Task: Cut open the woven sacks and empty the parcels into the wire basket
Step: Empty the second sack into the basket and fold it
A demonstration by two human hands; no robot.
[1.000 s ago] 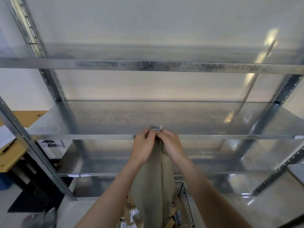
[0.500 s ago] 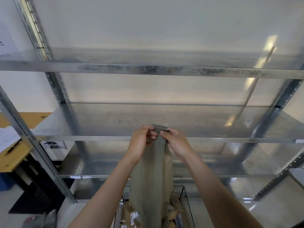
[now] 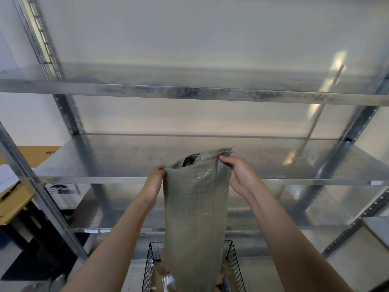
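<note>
One grey-green woven plastic sack, hanging lengthwise between two bare hands in front of one galvanised steel shelving rack. Upper end level with the middle of three visible shelf boards; lower end down inside one black wire basket at the bottom of the view.

Left hand: at the sack's upper left corner, fingers mostly hidden behind the fabric, gripping its edge.

Right hand: at the upper right corner, fingers curled and clamped on the hemmed rim.

Upper rim pulled apart, with a dark gap between the two layers.

Inside the basket, beside the sack's lower end: brown cardboard parcels, partly covered, number not countable.

Far left: one wooden surface bearing white paper.
</note>
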